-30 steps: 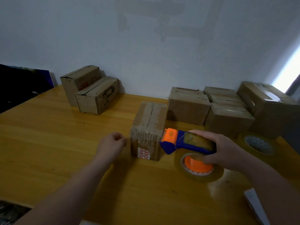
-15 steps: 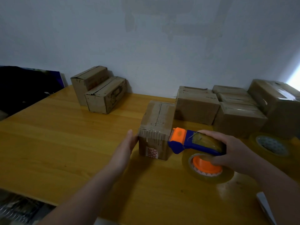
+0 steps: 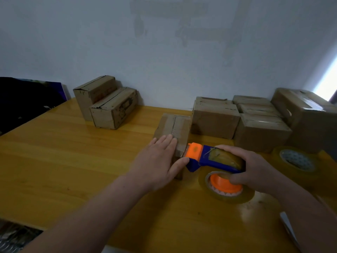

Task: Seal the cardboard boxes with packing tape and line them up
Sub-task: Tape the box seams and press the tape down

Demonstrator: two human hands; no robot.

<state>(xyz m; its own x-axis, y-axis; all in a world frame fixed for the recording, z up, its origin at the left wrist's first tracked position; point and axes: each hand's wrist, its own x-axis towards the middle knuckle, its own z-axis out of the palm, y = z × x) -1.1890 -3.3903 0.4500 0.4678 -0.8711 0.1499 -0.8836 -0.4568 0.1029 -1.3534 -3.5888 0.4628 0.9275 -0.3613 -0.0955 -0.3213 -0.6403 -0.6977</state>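
Centrally, the cardboard box (image 3: 179, 125) stands on the counter (image 3: 63, 161). The left hand (image 3: 156, 161) lies flat on its near top edge, fingers straight. The right hand (image 3: 255, 168) is clamped around the tape dispenser (image 3: 209, 157), whose orange head sits against the box's near right corner.

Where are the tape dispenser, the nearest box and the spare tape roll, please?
tape dispenser (image 3: 205, 157), head view, on its blue body.
nearest box (image 3: 180, 126), head view, on its top face.
spare tape roll (image 3: 295, 159), head view, on its core.
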